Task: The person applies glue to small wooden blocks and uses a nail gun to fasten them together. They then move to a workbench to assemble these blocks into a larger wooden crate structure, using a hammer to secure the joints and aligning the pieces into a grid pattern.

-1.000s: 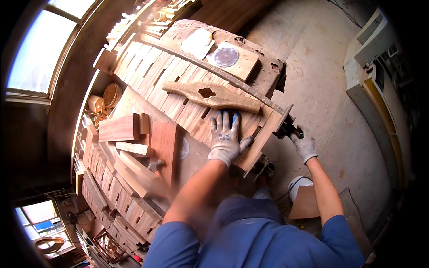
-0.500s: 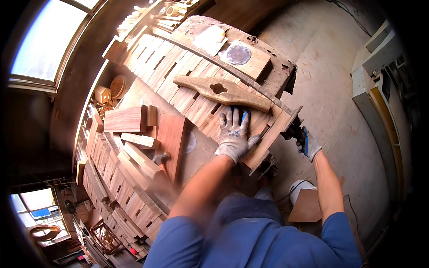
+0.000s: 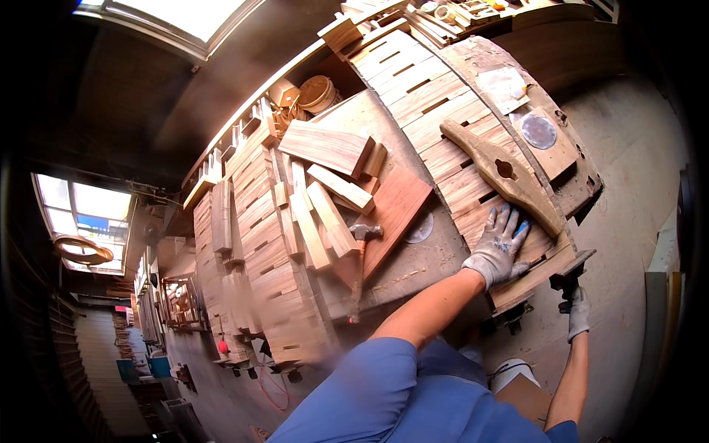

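My left hand (image 3: 496, 247), in a grey-white work glove with blue fingertips, lies flat with fingers spread on the near end of a row of slotted wooden strips (image 3: 459, 190). Just beyond its fingertips, a long shaped wooden bar (image 3: 474, 150) with a hole through its middle rests across the strips. At the row's right end stands a dark metal clamp (image 3: 567, 279). My right hand (image 3: 580, 314), gloved too, is closed round the clamp's dark handle below the bench edge. Its fingers are partly hidden.
Left of the row lie a hammer (image 3: 362, 244), a reddish board (image 3: 405, 214) and several loose wood blocks (image 3: 330, 148). A second slotted row (image 3: 269, 273) runs farther left. A board with a round grey disc (image 3: 539, 131) sits beyond the bar. A white bucket (image 3: 509, 371) stands on the floor.
The view has swung left, so the bench appears farther right and more of the workshop shows. My left hand stays flat on the strips; my right hand stays at the clamp, turned somewhat differently.
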A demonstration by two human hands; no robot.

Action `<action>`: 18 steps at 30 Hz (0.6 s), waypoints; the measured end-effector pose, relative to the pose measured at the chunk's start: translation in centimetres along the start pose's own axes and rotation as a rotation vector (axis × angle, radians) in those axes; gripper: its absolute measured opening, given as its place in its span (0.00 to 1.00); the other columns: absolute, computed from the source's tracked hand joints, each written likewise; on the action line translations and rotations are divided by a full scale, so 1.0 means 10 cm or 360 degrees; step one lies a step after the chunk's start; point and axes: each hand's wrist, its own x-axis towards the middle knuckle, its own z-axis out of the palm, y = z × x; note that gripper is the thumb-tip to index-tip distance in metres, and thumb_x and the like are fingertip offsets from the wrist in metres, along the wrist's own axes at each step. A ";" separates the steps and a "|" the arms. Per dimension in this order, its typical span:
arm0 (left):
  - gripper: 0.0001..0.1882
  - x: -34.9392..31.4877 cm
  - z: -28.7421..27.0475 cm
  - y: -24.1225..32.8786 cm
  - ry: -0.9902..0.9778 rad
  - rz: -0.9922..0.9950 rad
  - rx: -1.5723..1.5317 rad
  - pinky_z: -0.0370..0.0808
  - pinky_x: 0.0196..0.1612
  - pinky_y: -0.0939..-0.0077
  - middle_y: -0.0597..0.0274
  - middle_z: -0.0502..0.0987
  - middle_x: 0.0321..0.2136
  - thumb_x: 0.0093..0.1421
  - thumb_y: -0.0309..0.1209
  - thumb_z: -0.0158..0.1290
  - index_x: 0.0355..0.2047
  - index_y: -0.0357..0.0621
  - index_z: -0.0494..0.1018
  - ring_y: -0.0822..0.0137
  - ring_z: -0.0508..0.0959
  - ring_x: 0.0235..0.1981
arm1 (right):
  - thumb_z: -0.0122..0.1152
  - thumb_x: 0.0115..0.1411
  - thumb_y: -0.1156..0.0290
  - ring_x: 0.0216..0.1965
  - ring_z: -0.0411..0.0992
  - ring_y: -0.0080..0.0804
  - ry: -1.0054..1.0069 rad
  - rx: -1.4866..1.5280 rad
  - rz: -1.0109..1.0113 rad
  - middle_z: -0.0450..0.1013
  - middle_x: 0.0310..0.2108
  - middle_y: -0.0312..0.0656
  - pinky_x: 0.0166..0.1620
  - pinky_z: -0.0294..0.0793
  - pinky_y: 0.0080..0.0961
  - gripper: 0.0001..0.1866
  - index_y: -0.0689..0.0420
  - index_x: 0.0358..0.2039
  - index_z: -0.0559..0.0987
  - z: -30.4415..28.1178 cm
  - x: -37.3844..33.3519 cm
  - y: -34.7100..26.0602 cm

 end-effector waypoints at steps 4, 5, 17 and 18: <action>0.52 0.03 0.01 0.00 0.0054 0.0034 -0.0127 0.41 0.81 0.35 0.31 0.58 0.75 0.59 0.61 0.62 0.74 0.39 0.65 0.32 0.50 0.79 | 0.48 0.69 0.23 0.13 0.56 0.25 -0.0083 0.0768 0.0763 0.61 0.17 0.30 0.20 0.53 0.25 0.33 0.40 0.47 0.81 -0.04 0.35 0.26; 0.51 0.00 -0.01 -0.01 0.0053 0.0012 -0.0139 0.41 0.81 0.35 0.31 0.58 0.75 0.59 0.61 0.62 0.73 0.38 0.66 0.32 0.50 0.79 | 0.48 0.69 0.23 0.13 0.56 0.24 -0.0106 0.0692 0.0798 0.60 0.17 0.31 0.19 0.54 0.25 0.33 0.40 0.47 0.81 -0.03 0.33 0.12; 0.52 0.00 0.06 -0.01 0.0053 0.0022 -0.0119 0.38 0.81 0.34 0.31 0.57 0.76 0.61 0.62 0.58 0.75 0.38 0.64 0.33 0.47 0.80 | 0.70 0.60 0.75 0.59 0.81 0.47 0.0535 -0.1518 -0.0450 0.81 0.57 0.54 0.61 0.79 0.40 0.32 0.62 0.65 0.73 0.26 0.10 -0.09; 0.52 -0.01 0.09 -0.02 0.0058 0.0017 -0.0125 0.38 0.81 0.34 0.31 0.57 0.76 0.61 0.62 0.58 0.75 0.38 0.64 0.32 0.47 0.80 | 0.70 0.60 0.76 0.57 0.82 0.47 0.0557 -0.1640 -0.0376 0.82 0.55 0.53 0.59 0.80 0.40 0.29 0.62 0.63 0.75 0.27 0.14 -0.10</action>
